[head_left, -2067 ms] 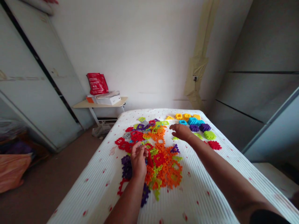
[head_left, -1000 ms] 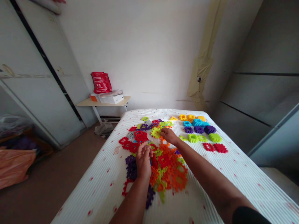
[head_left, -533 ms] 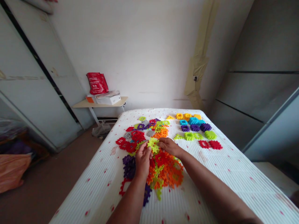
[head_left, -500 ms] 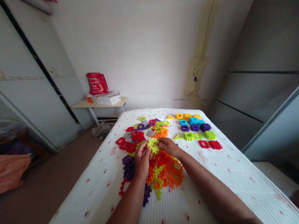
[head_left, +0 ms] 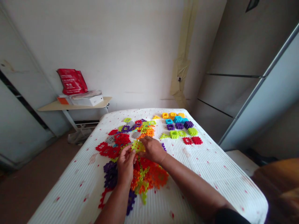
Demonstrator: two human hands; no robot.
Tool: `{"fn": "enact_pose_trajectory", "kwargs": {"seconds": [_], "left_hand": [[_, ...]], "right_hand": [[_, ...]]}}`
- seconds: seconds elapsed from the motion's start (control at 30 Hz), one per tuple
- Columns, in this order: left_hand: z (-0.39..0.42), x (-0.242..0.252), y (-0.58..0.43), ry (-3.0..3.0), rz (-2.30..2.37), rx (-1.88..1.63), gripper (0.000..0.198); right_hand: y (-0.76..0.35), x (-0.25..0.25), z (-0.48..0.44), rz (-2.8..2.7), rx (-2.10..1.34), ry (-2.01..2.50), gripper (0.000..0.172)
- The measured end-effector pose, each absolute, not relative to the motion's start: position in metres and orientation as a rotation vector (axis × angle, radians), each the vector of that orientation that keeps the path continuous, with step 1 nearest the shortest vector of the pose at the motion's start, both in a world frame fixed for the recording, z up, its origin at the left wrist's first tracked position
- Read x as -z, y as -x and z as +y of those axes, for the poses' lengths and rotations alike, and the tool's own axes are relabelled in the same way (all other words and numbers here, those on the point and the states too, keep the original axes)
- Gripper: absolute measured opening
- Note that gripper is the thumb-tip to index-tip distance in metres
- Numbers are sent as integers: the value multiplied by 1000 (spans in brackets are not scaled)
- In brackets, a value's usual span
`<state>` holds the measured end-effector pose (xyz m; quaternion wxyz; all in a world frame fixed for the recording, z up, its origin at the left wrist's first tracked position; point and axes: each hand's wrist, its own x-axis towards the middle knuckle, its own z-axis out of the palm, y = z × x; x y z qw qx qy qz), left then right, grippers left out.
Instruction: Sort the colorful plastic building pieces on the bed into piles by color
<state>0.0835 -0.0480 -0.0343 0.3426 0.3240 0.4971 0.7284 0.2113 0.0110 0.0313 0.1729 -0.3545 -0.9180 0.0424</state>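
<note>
A yellow-green toothed piece (head_left: 137, 146) is held between my two hands above a heap of flat toothed pieces. My left hand (head_left: 126, 160) pinches its left side, and my right hand (head_left: 153, 149) grips its right side. Beneath and in front of my hands lie orange pieces (head_left: 157, 175) and purple pieces (head_left: 110, 174). Red pieces (head_left: 121, 140) lie beyond my left hand. Further right stand groups sorted by colour: yellow (head_left: 165, 115), blue (head_left: 177, 119), purple (head_left: 179, 126), green (head_left: 174, 134) and red (head_left: 196, 140).
The pieces lie on a white ribbed cover (head_left: 196, 171) with red spots. Behind at the left, a small table (head_left: 49, 106) holds a red bag (head_left: 72, 81) and a white box (head_left: 88, 100). A grey cabinet (head_left: 219, 93) stands at the right.
The view has turned to the right, so the cover and pieces appear further left. Both hands still hold the yellow-green piece, and it looks more tilted now.
</note>
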Motion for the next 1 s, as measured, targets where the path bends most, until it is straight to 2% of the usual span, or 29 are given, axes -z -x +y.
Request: {"fn": "enact_pose_trajectory", "kwargs": {"seconds": [0.4, 0.7, 0.8, 1.0], "left_hand": [[-50, 27, -89, -842, 1223, -1872, 42], [-48, 35, -85, -814, 1253, -1906, 40], [-48, 36, -84, -819, 1283, -1901, 37], [-47, 37, -84, -825, 1301, -1911, 33]], "right_hand": [[-212, -22, 20, -2366, -651, 851, 17], [-230, -40, 29, -2542, -571, 849, 16], [-234, -41, 32, -2589, -562, 869, 23], [-228, -32, 31, -2589, -464, 898, 60]]}}
